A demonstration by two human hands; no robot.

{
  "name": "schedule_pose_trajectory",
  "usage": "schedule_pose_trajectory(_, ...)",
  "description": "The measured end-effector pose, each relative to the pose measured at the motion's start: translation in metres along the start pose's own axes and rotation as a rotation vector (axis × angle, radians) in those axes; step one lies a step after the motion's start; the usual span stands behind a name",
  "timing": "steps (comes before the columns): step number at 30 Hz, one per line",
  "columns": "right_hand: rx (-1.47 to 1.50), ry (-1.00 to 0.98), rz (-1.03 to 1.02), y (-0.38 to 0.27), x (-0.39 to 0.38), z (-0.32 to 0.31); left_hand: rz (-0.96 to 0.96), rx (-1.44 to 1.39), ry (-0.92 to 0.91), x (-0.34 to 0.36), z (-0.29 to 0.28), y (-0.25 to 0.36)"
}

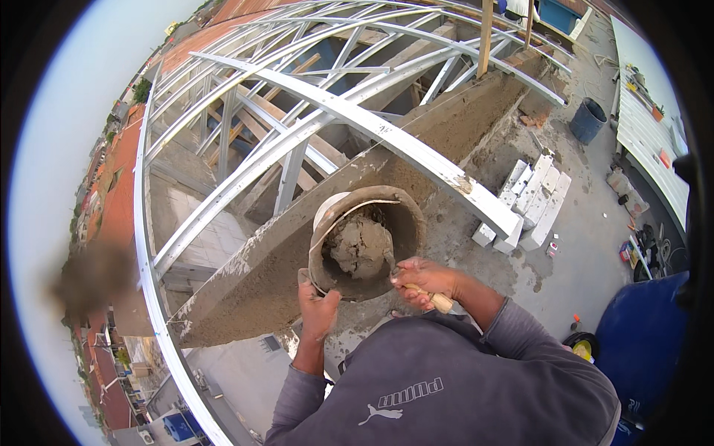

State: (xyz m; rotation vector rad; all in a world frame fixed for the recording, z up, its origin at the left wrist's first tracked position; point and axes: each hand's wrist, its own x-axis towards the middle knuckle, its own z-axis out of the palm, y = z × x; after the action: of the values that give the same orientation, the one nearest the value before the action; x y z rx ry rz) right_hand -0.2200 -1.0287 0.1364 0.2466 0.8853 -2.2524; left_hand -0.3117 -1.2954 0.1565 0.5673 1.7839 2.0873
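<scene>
A mortar-caked bucket is right in front of me, tilted so that its mouth faces up toward me. Thick grey mortar lies inside it in a cracked lump. My left hand is closed on the near left part of the rim. In my right hand is a trowel, gripped by its wooden handle. The trowel's blade is mostly hidden at the bucket's right inner side, by the mortar. Behind the bucket runs a low wall with rough, damp-looking mortar on its face.
Silver metal roof trusses reach over the wall, one beam ending just right of the bucket. White blocks lie stacked on the stained concrete floor. A dark bucket stands farther back, and a blue barrel is close on the right.
</scene>
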Motion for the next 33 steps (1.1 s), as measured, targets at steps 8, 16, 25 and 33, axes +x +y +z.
schedule_pose_trajectory(8,-1.501,0.623,-0.1,0.019,0.003,0.0,0.07,0.138,0.172,0.005,0.037,-0.021)
schedule_pose_trajectory(16,-0.921,0.656,0.159,0.013,-0.053,-0.043,-0.017,0.44,0.041,0.018,0.048,-0.044)
schedule_pose_trajectory(25,-1.089,0.828,-0.092,0.071,-0.037,-0.069,0.226,0.619,-0.186,0.04,0.097,-0.017)
schedule_pose_trajectory(33,-0.745,0.586,-0.048,0.023,0.034,-0.015,-0.277,0.082,-0.127,0.096,0.013,-0.056)
